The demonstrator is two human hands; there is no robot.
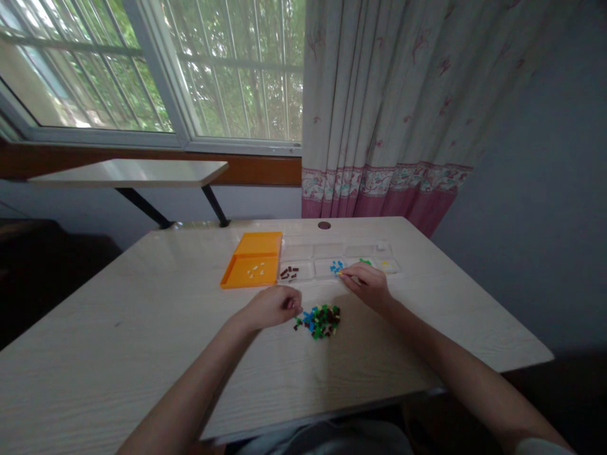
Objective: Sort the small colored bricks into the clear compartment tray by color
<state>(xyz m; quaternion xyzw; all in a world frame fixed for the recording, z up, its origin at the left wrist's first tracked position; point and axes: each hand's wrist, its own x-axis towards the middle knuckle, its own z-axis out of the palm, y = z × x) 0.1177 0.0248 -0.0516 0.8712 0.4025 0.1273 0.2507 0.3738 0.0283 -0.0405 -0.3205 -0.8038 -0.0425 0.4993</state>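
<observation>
My right hand [367, 283] pinches a small yellow piece [340, 273] between thumb and fingertips, over the near edge of a clear compartment tray [306, 270]. Under and beside it lie small blue pieces [335, 265] in one compartment. My left hand [275, 306] is closed, its fingers curled, just left of a mixed pile of small building bricks [325, 321] in blue, green, brown and pale yellow. Whatever its fingers hold, if anything, is hidden. Brown bricks [288, 273] lie in the tray's left compartment. Green pieces [365, 261] and yellow pieces [385, 264] sit farther right, partly behind my right hand.
An open orange case [258, 242] with several whitish pieces [256, 270] stands left of the tray. A raised white shelf [137, 172] on black legs is at the back left of the table [156, 303]. A round cable hole [324, 225] is near the back edge, before the curtain [360, 126].
</observation>
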